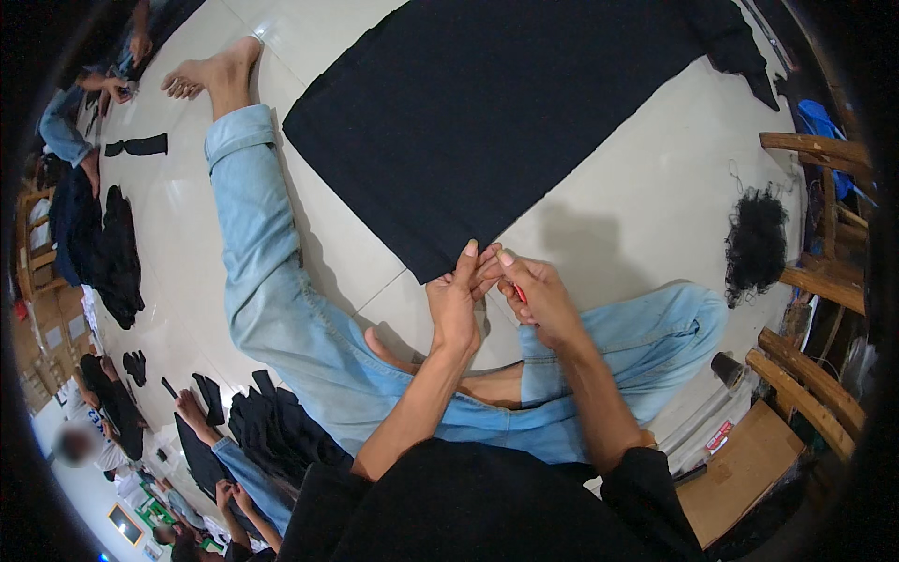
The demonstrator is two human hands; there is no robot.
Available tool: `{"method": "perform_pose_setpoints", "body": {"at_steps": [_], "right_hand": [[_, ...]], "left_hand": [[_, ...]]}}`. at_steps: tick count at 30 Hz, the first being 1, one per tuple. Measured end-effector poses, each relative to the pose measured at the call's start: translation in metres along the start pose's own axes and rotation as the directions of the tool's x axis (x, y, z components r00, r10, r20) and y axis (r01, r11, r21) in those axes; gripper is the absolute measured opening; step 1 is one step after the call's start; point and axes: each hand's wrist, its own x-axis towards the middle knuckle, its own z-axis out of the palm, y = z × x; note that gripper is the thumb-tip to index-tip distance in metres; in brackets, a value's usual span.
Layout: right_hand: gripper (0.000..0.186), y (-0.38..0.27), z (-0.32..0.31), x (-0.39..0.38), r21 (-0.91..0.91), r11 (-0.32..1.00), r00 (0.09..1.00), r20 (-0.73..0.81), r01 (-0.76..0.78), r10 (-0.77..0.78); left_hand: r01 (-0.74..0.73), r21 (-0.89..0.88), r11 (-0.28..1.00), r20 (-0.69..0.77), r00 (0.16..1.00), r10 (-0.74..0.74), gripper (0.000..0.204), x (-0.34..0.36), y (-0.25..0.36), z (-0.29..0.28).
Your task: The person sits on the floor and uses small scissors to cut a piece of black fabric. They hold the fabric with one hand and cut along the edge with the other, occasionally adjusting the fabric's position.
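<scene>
A large sheet of black fabric [487, 112] lies spread on the tiled floor in the head view, its near corner raised at my hands. My left hand [459, 300] pinches that corner, with the thumb on top and the fingers partly bent behind it. My right hand [538, 304] is closed on a small red tool [521, 291], mostly hidden in the fingers, and its thumb nearly meets my left fingertips at the fabric's edge.
My jeans-clad legs [262, 215] frame the fabric. Right: thread tangle [754, 239], wooden frames [805, 384], cardboard [740, 478], dark cone [730, 370]. Left: dark fabric piles [117, 262], cut black strips [145, 145], several other people [66, 122], one close by at lower left [243, 487].
</scene>
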Motion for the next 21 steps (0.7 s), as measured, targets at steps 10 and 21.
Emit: {"method": "perform_pose_setpoints", "body": {"at_steps": [10,21], "right_hand": [[0.037,-0.001,0.002,0.011,-0.153,0.988,0.998,-0.05,0.018,-0.026],[0.038,0.006,0.002,0.015,-0.175,0.98,0.994,-0.038,0.096,-0.104]], "left_hand": [[0.028,0.054,0.998,-0.024,0.999,-0.027,0.034,0.002,0.0,-0.003],[0.012,0.058,0.998,-0.003,1.0,-0.012,0.033,0.004,-0.003,-0.007]]}}
